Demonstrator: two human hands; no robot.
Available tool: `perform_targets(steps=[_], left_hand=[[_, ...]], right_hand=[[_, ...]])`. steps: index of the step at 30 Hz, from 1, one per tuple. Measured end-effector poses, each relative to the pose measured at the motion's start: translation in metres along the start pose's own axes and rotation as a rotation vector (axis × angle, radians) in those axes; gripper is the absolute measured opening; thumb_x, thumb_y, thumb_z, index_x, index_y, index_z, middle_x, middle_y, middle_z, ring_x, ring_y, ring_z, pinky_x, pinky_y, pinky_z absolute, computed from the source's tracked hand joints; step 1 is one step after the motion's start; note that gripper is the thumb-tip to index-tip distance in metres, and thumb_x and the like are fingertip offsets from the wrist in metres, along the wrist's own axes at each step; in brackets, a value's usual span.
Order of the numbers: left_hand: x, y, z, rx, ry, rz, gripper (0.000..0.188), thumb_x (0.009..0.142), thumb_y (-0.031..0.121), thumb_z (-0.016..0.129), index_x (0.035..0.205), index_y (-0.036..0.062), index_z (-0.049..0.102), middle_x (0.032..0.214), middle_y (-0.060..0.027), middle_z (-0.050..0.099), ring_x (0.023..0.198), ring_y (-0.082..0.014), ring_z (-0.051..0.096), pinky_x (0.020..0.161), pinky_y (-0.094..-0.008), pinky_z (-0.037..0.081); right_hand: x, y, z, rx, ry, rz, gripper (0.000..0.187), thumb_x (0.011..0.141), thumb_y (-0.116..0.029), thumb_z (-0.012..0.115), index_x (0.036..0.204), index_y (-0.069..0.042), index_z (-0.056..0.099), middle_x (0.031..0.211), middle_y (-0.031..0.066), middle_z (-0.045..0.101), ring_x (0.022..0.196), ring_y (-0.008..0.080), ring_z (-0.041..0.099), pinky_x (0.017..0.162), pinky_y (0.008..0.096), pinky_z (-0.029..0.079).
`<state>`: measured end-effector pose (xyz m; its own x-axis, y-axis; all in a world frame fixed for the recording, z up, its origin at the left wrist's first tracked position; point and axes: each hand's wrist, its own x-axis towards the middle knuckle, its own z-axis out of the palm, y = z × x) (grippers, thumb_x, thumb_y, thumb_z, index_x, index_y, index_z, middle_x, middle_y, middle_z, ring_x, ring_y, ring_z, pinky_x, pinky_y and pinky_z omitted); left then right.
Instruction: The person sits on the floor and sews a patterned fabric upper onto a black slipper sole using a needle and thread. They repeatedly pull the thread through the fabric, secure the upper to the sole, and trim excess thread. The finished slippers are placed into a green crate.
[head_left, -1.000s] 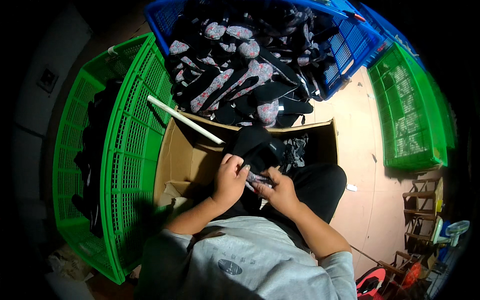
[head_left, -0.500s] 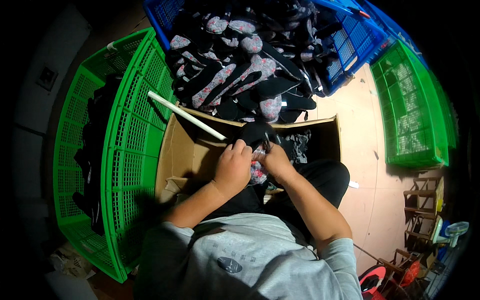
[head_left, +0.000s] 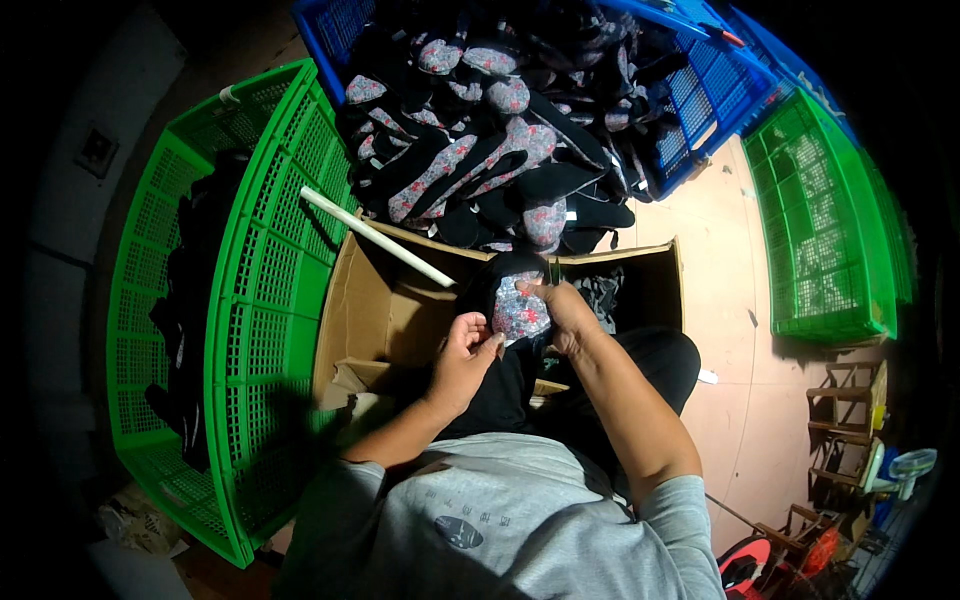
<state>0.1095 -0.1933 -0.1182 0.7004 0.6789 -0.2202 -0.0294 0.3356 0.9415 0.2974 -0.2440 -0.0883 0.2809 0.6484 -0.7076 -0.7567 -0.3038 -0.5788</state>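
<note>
A cloth shoe (head_left: 522, 312), black with a grey floral patch dotted pink and red, lies over my lap at the near side of a cardboard box. My right hand (head_left: 568, 312) grips its right side, thumb pressed on the floral fabric. A thin dark tool (head_left: 556, 272), perhaps snips, sticks up by that hand; its lower part is hidden. My left hand (head_left: 460, 362) is at the shoe's lower left edge, fingers curled loosely and thumb apart from them. The left thumb tip is at the fabric's edge; whether it touches is unclear.
The open cardboard box (head_left: 352, 290) stands before me, a white tube (head_left: 378, 238) across its left corner. Beyond, similar black floral shoes (head_left: 480, 140) heap by a blue crate (head_left: 715, 90). Green crates stand left (head_left: 265, 270) and right (head_left: 825, 220). A wooden rack (head_left: 842, 415) is far right.
My left hand has drawn back toward me and loosened from the shoe. More of the floral patch shows now, turned upward, with my right hand at its right side.
</note>
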Motion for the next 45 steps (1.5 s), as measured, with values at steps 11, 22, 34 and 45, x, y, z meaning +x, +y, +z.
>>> perform_targets(steps=[11, 22, 34, 45], left_hand=[[0.020, -0.003, 0.010, -0.071, -0.043, 0.104, 0.036, 0.085, -0.002, 0.068, 0.115, 0.0034, 0.048, 0.097, 0.0005, 0.050, 0.090, -0.0089, 0.050, 0.083, -0.0243, 0.044], [0.000, 0.035, 0.018, -0.038, 0.069, 0.058, 0.033, 0.082, -0.002, 0.073, 0.109, 0.0006, 0.053, 0.090, 0.0004, 0.055, 0.080, -0.0070, 0.051, 0.073, -0.0210, 0.045], [0.016, 0.023, 0.022, 0.703, 0.253, 0.475, 0.025, 0.072, -0.004, 0.071, 0.085, 0.0035, 0.051, 0.080, -0.0056, 0.051, 0.070, -0.0181, 0.050, 0.065, -0.0313, 0.041], [0.038, 0.041, 0.003, 1.067, 0.351, 0.880, 0.026, 0.063, -0.007, 0.064, 0.077, 0.0045, 0.045, 0.083, -0.0168, 0.048, 0.083, -0.0405, 0.049, 0.074, -0.0479, 0.039]], right_hand=[[0.025, 0.016, -0.020, -0.181, 0.188, -0.412, 0.011, 0.085, -0.015, 0.071, 0.083, -0.004, 0.070, 0.080, 0.0041, 0.067, 0.071, 0.0137, 0.057, 0.065, 0.0323, 0.044], [-0.015, 0.029, 0.010, 0.069, 0.208, -0.497, 0.007, 0.088, -0.010, 0.069, 0.083, -0.005, 0.066, 0.075, -0.0022, 0.060, 0.065, 0.0079, 0.048, 0.062, 0.0253, 0.039], [0.020, 0.047, 0.007, -0.024, 0.355, -0.659, 0.009, 0.088, -0.010, 0.069, 0.086, -0.004, 0.063, 0.078, 0.0003, 0.062, 0.068, 0.0092, 0.054, 0.067, 0.0260, 0.045], [-0.013, 0.062, 0.015, -0.238, 0.198, -0.688, 0.038, 0.092, -0.024, 0.067, 0.119, 0.000, 0.057, 0.091, 0.0104, 0.067, 0.072, 0.0138, 0.061, 0.066, 0.0293, 0.051]])
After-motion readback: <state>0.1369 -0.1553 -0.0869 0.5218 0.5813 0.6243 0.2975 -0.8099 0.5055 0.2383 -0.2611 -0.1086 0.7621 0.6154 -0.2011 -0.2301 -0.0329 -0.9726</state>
